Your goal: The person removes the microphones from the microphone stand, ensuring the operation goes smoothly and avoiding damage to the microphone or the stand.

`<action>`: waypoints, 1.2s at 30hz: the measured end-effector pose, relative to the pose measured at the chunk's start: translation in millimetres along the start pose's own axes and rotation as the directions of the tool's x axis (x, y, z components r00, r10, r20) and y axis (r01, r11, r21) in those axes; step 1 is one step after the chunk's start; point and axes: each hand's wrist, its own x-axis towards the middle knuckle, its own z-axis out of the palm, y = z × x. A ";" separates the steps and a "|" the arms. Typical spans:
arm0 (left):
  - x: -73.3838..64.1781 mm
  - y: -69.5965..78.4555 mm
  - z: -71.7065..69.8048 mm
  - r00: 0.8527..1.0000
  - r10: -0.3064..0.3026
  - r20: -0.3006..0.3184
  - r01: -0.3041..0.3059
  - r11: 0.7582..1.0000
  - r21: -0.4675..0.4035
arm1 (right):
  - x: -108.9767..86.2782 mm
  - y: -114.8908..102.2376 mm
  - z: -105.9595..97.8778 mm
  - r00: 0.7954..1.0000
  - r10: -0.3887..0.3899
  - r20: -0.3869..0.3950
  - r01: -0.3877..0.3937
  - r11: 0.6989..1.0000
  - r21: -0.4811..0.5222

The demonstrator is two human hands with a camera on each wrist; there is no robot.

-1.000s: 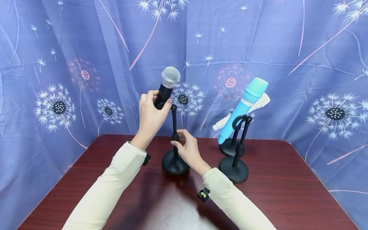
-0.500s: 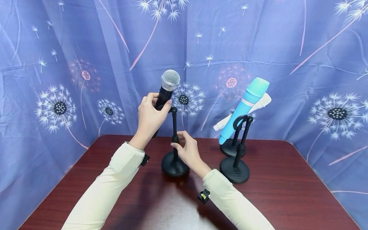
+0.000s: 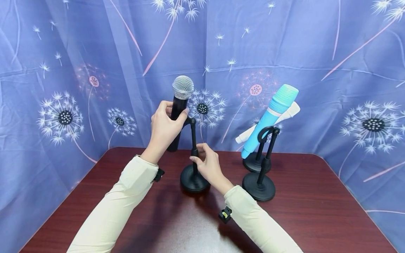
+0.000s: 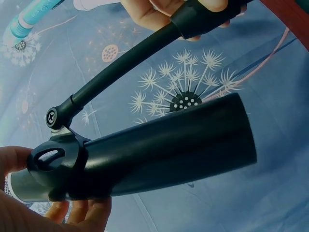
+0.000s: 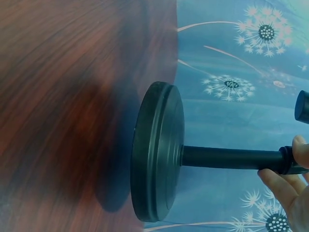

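Note:
My left hand [image 3: 165, 126] grips a black microphone [image 3: 179, 105] with a silver mesh head, thumb on one side and fingers on the other. In the left wrist view the ring-shaped clip [image 4: 79, 166] of a black desk microphone stand encircles the microphone's body, close to my fingers. The microphone leans, mesh head up, its lower end showing below the hand. My right hand [image 3: 209, 164] pinches the collar on the stand's pole [image 3: 193, 135]. The round base [image 5: 159, 154] shows in the right wrist view, its shadow falling on the tabletop.
To the right, a blue microphone [image 3: 267, 121] leans in a second black stand [image 3: 258, 186]. Behind it a white microphone [image 3: 289, 111] rests in another stand [image 3: 253, 162]. A patterned blue curtain [image 3: 126, 52] surrounds the dark red wooden table [image 3: 300, 203].
The black microphone has turned more upright, its mesh head shifting left, and its lower end now shows below my left hand. The stand has shifted slightly right with my right hand still on it.

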 end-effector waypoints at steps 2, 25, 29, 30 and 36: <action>-0.6 0.0 -0.7 1.000 -0.008 0.001 0.008 1.000 -0.005 | -0.1 0.6 0.1 1.000 -0.001 0.003 0.001 1.000 0.002; -1.4 -10.9 -9.0 0.997 -0.073 -0.035 0.070 0.993 -0.092 | 4.2 -0.1 -3.3 1.000 0.014 -0.016 -0.014 0.999 0.029; -1.4 -19.2 -11.2 0.994 -0.110 -0.027 0.108 0.991 -0.078 | 8.3 -1.5 -3.4 1.000 -0.020 -0.020 0.020 1.000 0.013; -1.4 -21.3 -12.5 0.992 -0.122 -0.023 0.120 0.990 -0.073 | 9.2 -1.6 -3.4 1.000 -0.023 -0.021 0.023 1.000 0.007; -2.9 -35.5 -22.4 0.978 -0.199 0.058 0.201 0.979 -0.030 | 11.2 0.4 -2.6 1.000 0.004 -0.016 -0.004 1.000 -0.005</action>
